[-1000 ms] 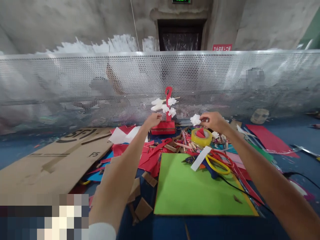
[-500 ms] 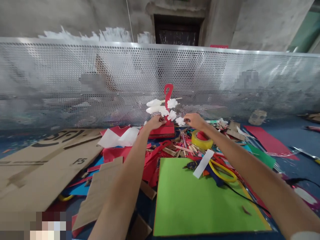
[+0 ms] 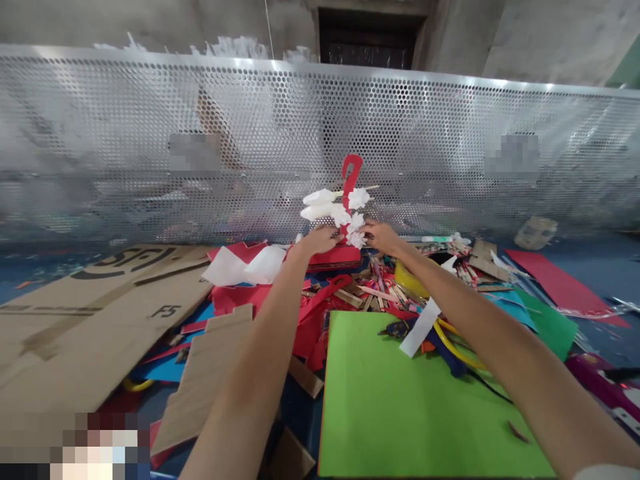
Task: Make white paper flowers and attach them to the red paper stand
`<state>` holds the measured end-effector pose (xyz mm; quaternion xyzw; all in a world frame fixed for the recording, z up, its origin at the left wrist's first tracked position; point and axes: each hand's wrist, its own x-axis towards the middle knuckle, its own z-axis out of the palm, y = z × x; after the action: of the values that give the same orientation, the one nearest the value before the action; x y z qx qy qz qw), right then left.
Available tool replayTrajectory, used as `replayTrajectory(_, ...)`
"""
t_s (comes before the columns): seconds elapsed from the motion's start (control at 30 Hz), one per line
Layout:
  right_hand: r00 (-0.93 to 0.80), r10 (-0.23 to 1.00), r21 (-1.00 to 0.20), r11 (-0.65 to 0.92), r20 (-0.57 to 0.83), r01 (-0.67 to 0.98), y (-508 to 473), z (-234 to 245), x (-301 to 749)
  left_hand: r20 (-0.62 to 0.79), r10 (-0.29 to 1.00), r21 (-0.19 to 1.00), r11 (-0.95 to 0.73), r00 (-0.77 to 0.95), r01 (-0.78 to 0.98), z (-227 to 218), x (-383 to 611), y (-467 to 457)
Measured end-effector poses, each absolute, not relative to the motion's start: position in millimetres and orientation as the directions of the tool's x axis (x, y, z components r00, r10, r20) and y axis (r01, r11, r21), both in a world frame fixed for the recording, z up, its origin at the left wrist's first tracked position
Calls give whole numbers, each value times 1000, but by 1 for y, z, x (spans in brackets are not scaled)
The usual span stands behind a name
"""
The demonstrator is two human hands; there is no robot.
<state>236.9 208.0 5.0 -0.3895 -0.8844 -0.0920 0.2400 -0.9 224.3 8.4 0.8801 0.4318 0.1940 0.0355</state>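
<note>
A red curved upright [image 3: 352, 175] stands on a flat red base [image 3: 334, 258], with white paper flowers [image 3: 358, 198] and white bud shapes [image 3: 320, 197] on thin sticks attached to it. My left hand [image 3: 323, 240] is closed at the lower part of the upright, just over the base; its fingertips are partly hidden by the flowers. Between the fingers of my right hand [image 3: 381, 237] is the lowest white paper flower [image 3: 356, 240], pinched at its right side and right against the upright's lower end.
A green sheet [image 3: 390, 400] lies in front, with a blue glue gun [image 3: 450, 357], yellow-handled scissors [image 3: 460, 343] and a white strip [image 3: 420, 327] at its upper edge. Cardboard [image 3: 100, 313] covers the left. Yellow tape [image 3: 411, 280] and red scraps surround the base. Behind stands a perforated metal panel [image 3: 260, 147].
My right hand has moved left with the lowest paper flower, bringing it from beside the upright to against it. My left hand stays at the upright. The view has shifted slightly.
</note>
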Motion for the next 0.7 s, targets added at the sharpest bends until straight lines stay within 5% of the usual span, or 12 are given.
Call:
replayTrajectory(0.33, -484, 749, -93, 579, 452, 810, 202, 7, 222, 256, 794, 202, -601, 551, 773, 9, -5, 215)
replayTrajectory(0.7, -444, 779, -600, 626, 444, 498, 202, 3, 227, 277, 838, 146, -520, 470, 841, 25, -3, 209)
